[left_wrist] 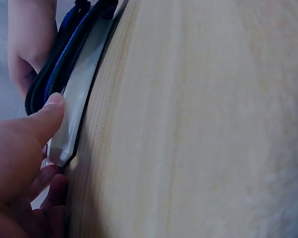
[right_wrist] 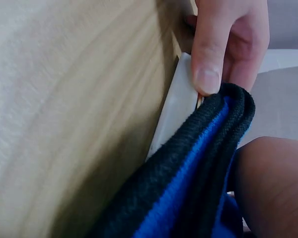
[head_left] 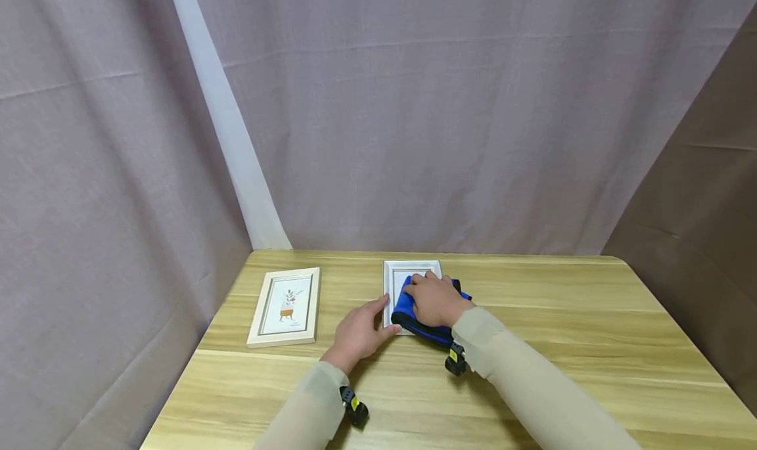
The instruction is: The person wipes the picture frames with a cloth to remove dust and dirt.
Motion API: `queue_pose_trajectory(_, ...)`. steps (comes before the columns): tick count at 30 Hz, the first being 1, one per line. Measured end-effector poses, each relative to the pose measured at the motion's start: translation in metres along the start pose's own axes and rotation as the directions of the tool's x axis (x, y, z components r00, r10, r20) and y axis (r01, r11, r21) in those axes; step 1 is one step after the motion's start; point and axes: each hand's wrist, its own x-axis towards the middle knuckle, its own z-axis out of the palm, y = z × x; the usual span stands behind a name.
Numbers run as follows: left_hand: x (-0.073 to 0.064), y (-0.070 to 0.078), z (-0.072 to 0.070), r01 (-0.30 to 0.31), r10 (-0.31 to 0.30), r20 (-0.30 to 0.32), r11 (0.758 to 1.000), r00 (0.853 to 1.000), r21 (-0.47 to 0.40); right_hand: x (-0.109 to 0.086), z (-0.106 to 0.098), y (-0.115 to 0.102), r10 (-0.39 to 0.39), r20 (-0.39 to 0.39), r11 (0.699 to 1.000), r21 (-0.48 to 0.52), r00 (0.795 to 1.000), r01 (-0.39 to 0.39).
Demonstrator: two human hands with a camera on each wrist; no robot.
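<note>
A white picture frame (head_left: 388,286) lies flat on the wooden table, partly hidden under a folded blue cloth with black edging (head_left: 402,310). My left hand (head_left: 359,332) holds the frame's near left corner, thumb on the near edge and fingers along the left side. In the left wrist view the thumb (left_wrist: 50,116) rests on the frame's side strip (left_wrist: 75,111). My right hand (head_left: 435,300) lies over the cloth with bent fingers and grips it against the front of the frame. The folded layers of cloth (right_wrist: 188,163) bulge past the near edge in the right wrist view.
A second frame, cream-coloured (head_left: 313,305), with a plant picture inside, lies to the left on the table (head_left: 562,345). Grey-mauve curtains (head_left: 414,141) hang behind the table and on its left; a brown one (head_left: 698,207) hangs on the right.
</note>
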Motion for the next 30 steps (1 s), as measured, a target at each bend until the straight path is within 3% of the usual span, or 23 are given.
queue_pose_trajectory(15, 0.003, -0.004, 0.005, -0.002, 0.002, -0.020, 1.000, 1.000, 0.019, -0.026, -0.002, -0.011, -0.024, -0.001, 0.999, 0.026, 1.000, 0.024)
queue_pose_trajectory(30, 0.003, -0.002, 0.005, -0.008, 0.010, -0.028, 0.999, 1.000, 0.052, -0.044, -0.004, -0.016, -0.102, -0.046, 0.991, 0.077, 0.994, 0.105)
